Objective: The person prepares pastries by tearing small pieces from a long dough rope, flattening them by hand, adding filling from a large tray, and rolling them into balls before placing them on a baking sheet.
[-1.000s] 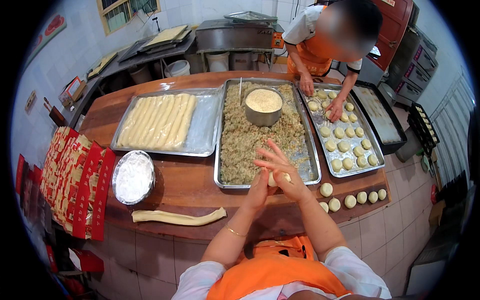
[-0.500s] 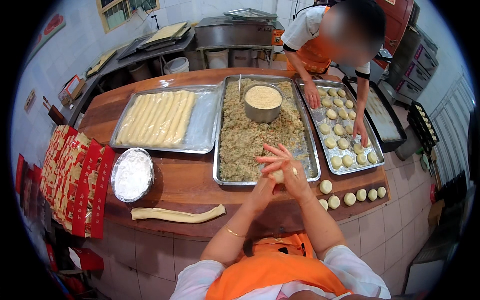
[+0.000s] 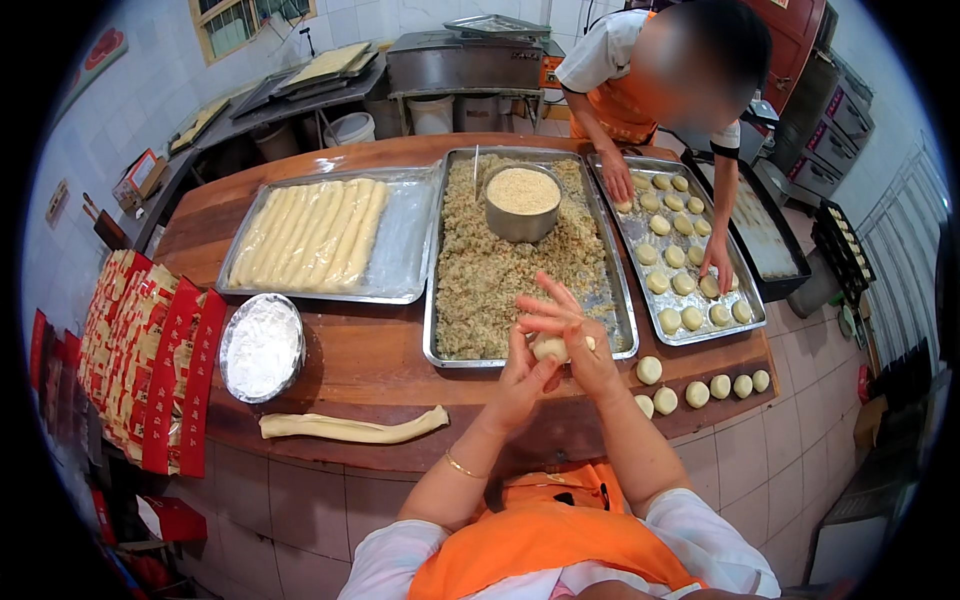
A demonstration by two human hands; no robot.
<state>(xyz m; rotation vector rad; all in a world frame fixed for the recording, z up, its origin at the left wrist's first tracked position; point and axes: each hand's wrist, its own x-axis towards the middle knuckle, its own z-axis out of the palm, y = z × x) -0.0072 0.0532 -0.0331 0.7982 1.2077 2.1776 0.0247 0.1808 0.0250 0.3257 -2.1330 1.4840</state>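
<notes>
A pale, round piece of dough is pressed between my two hands above the near edge of the big filling tray. My left hand curls around its near side with the thumb against it. My right hand holds it from the other side, its upper fingers stretched out past the dough; the palm side is partly hidden. Beneath and beyond my hands, crumbly, speckled filling lies in the metal tray. Several shaped dough rounds sit on the wooden table right of my forearm.
A dough strip and a bowl of white flour are at left, near stacked red wrappers. Long dough rolls fill a tray behind. A pot of seeds stands in the filling. A co-worker leans over a tray of rounds.
My left hand has shifted up and its fingers have closed further around the dough. The co-worker's left-side hand now touches a round at the tray's far end.
</notes>
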